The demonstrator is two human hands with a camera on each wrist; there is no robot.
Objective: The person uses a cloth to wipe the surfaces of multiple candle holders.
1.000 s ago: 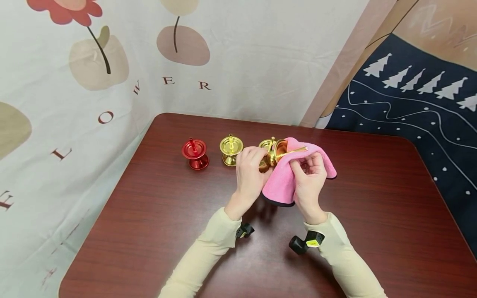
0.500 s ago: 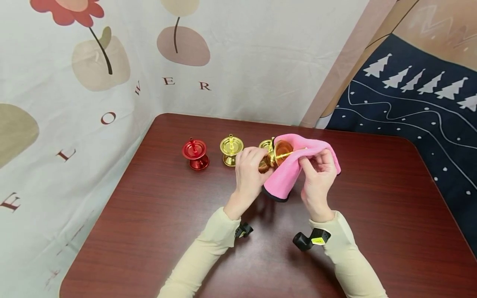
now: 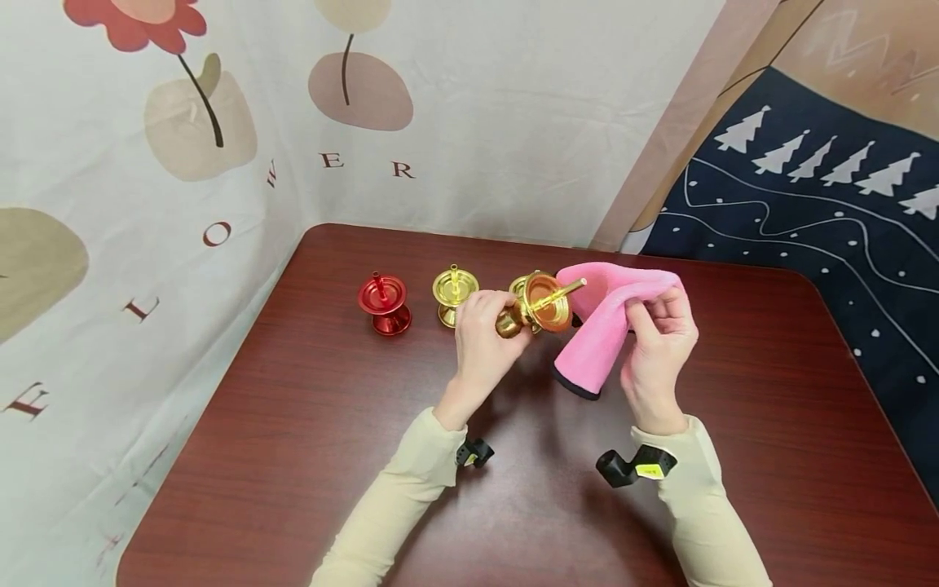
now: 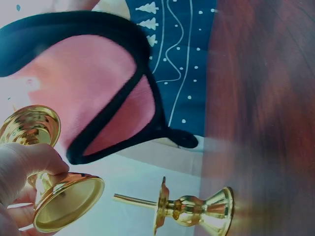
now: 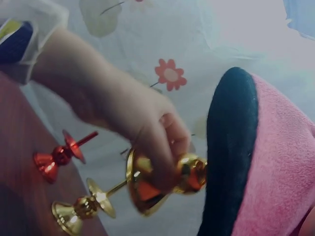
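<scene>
My left hand [image 3: 484,342] grips a golden candlestick [image 3: 546,306] around its stem and base. The candlestick is tilted over above the table, its dish and thin spike pointing right and up. Just to the right, my right hand [image 3: 660,359] pinches a pink cloth [image 3: 597,350] with black edging, which hangs folded from the fingers. In the head view the spike stands out in front of the cloth. The left wrist view shows the cloth's black border and hanging loop [image 4: 182,138] beside the held candlestick [image 4: 69,201]. In the right wrist view the cloth [image 5: 280,162] partly covers the candlestick.
A red candlestick [image 3: 385,297] and a golden one [image 3: 455,289] stand upright toward the back of the brown table [image 3: 323,456]. Another golden candlestick [image 3: 517,285] is mostly hidden behind the held one. Printed fabric [image 3: 506,147] hangs behind the table.
My right hand has moved right with the cloth, drawing it off the candlestick's dish and spike, which now show uncovered. My left hand keeps its grip and has shifted slightly left.
</scene>
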